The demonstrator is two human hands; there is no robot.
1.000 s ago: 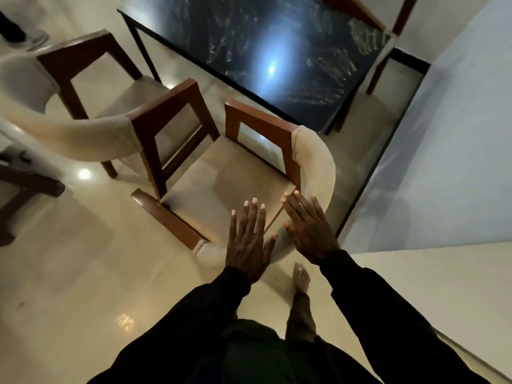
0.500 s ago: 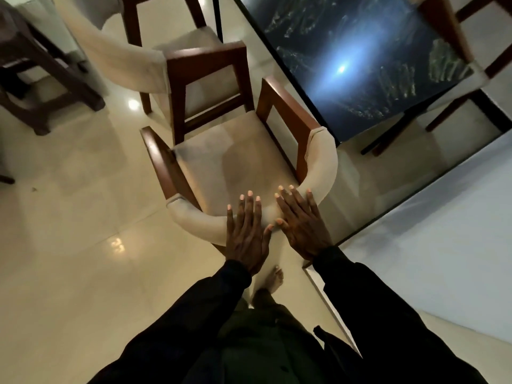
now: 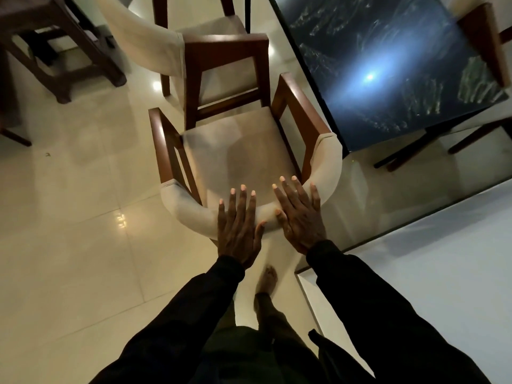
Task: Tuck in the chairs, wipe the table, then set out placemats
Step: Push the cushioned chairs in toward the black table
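Home dining room, viewed from above. At 1 o'clock stands a dining table (image 3: 388,65) with a glossy black top that mirrors a bright light. A wooden armchair (image 3: 241,151) with a cream padded seat and curved back sits in the centre, just beside the table's corner. A second armchair (image 3: 221,59) of the same make stands at 12 o'clock, and part of a third chair (image 3: 482,37) shows at 2 o'clock across the table. Polished cream floor tiles (image 3: 69,259) fill 8 o'clock. A dark wooden stand (image 3: 25,9) is at 10 o'clock, a plain white wall (image 3: 443,245) at 4 o'clock and a bare foot (image 3: 267,281) at 6 o'clock.
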